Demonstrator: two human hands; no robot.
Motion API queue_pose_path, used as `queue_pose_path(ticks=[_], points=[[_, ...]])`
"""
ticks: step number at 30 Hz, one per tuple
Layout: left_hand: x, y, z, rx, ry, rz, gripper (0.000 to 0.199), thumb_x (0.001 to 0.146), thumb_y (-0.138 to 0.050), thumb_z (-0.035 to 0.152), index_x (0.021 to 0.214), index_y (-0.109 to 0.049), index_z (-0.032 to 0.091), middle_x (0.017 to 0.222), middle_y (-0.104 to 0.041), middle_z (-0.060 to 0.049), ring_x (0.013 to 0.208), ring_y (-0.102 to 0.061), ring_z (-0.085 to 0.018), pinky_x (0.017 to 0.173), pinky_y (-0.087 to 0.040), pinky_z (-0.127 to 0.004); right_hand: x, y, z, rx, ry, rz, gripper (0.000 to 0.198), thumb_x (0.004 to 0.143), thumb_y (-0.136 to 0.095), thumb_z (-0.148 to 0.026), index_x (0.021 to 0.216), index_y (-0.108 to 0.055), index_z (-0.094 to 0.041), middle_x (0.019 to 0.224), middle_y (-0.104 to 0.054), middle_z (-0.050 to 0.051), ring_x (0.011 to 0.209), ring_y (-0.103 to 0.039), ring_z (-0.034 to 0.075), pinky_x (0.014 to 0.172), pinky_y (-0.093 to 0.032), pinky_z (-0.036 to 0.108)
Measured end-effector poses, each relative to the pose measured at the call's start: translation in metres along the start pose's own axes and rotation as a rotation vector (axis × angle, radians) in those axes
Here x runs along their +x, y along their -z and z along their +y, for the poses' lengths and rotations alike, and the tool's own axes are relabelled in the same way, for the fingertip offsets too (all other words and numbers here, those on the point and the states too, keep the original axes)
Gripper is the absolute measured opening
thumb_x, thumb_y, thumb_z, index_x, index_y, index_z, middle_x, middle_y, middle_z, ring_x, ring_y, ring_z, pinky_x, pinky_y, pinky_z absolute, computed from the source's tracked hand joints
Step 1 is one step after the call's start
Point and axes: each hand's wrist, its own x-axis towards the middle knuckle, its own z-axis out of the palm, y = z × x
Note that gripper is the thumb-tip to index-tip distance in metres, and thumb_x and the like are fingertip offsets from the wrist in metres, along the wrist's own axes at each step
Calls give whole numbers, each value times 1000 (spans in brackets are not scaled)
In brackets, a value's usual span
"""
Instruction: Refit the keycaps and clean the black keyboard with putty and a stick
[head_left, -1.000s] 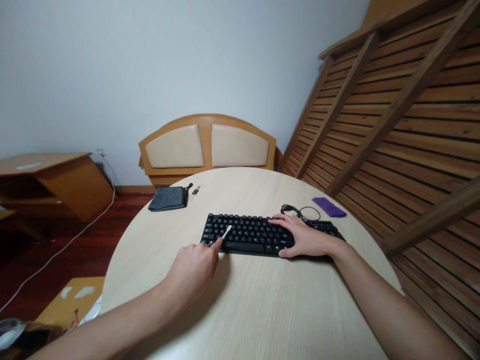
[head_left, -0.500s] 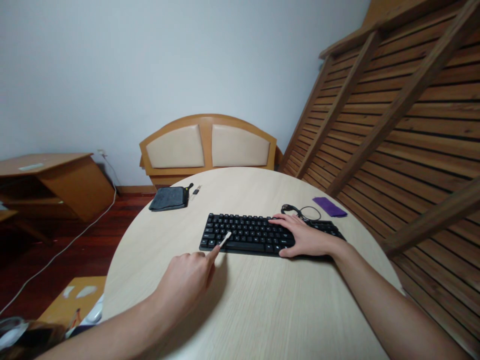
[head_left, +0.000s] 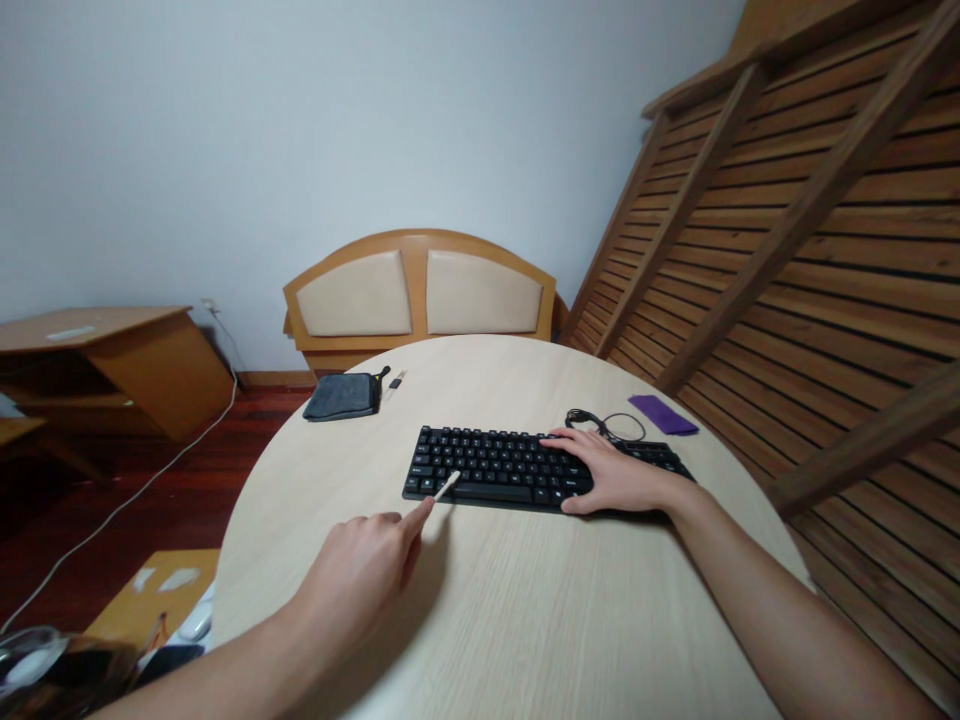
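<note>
A black keyboard (head_left: 487,468) lies across the round table. My left hand (head_left: 367,565) is closed around a pale, slim toothbrush (head_left: 448,486), index finger stretched along its handle. The brush's head is over the keys at the keyboard's lower left, just left of the space bar; whether it touches them is hard to see. My right hand (head_left: 611,475) rests spread over the keyboard's right part, with its thumb by the near edge and fingertips near the far edge. It covers some of the keys. Behind that hand lies the keyboard's coiled black cable (head_left: 600,422).
A purple folded cloth (head_left: 662,414) lies at the table's right. On the left are a dark grey pouch (head_left: 343,396) and a small dark item (head_left: 397,382) with thin pale prongs. A headboard (head_left: 420,290) stands behind the table (head_left: 540,620), and wooden slats (head_left: 825,250) lean at the right.
My left hand has drawn the toothbrush slightly back towards me and to the left over the keys. My right hand has stayed in place on the keyboard. The view has shifted slightly.
</note>
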Motion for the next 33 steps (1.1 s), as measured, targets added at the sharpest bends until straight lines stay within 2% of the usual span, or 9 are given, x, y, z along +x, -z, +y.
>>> queue_pose_path(ticks=[5, 9, 21, 33], points=[[16, -3, -7, -5, 40, 65, 54, 94, -36, 17, 145, -53, 22, 86, -75, -11, 66, -68, -21, 51, -37, -27, 0, -1, 1, 18, 8, 7, 98, 65, -75, -66, 151, -41, -33, 161, -28, 6, 147, -19, 43, 121, -14, 62], [23, -8, -8, -19, 19, 89, 54, 94, -37, 17, 145, -53, 22, 88, -75, -11, 66, -68, -23, 52, -37, -28, 1, 0, -1, -3, -5, 16, 97, 66, -75, -66, 150, -42, -29, 161, -29, 8, 148, -20, 41, 122, -14, 59], [16, 7, -9, 25, 57, 31, 48, 96, -41, 20, 140, -58, 23, 83, -75, -11, 71, -72, -27, 54, -42, -30, 5, -2, 5, -33, 31, 103, 90, 69, -74, -62, 147, -47, -27, 158, -35, 9, 146, -25, 38, 122, -13, 57], [10, 4, -5, 24, 37, 4, 51, 93, -41, 16, 141, -57, 22, 86, -76, -11, 71, -73, -28, 57, -48, -33, 8, -3, 8, -38, 14, 118, 90, 69, -76, -59, 147, -48, -25, 158, -36, 10, 146, -25, 37, 123, -14, 55]])
